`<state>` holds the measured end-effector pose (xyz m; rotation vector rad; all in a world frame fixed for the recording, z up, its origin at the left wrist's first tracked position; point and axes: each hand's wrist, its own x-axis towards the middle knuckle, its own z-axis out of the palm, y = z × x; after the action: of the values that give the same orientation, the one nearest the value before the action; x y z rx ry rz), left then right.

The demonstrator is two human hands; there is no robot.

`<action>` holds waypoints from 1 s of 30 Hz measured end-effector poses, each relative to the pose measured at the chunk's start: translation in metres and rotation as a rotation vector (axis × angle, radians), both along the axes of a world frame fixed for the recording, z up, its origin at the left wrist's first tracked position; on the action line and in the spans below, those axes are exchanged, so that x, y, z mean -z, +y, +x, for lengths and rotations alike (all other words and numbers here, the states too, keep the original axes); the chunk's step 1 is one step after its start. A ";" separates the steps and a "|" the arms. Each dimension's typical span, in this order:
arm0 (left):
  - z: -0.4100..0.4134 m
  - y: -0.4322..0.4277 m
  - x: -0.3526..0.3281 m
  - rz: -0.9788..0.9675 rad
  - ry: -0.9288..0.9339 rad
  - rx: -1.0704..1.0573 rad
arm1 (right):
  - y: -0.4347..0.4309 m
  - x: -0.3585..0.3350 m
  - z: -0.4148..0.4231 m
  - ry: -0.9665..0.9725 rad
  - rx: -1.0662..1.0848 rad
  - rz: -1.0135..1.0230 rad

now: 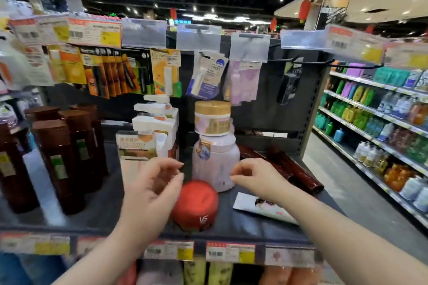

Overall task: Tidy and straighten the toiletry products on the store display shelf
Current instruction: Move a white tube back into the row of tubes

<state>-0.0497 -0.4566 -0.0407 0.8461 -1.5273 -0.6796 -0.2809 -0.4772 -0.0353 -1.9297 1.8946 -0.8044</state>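
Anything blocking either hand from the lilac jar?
Nothing visible. The left hand and right hand flank the lilac jar with nothing in between. The red jar sits in front of it, low between the hands, apparently not in their paths. A gold-lidded jar is stacked on top.

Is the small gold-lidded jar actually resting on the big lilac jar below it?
Touching. The head view shows the gold-lidded jar standing with its base flush on the lid of the lilac jar, with no gap between them.
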 end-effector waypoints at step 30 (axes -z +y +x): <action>-0.149 0.025 0.019 0.560 -0.119 0.016 | 0.038 0.024 -0.093 -0.848 -0.271 0.254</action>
<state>-0.1989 -0.4319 -0.0597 1.3113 -1.4665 -1.1118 -0.3738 -0.4393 -0.0596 -1.3251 1.1305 -1.0153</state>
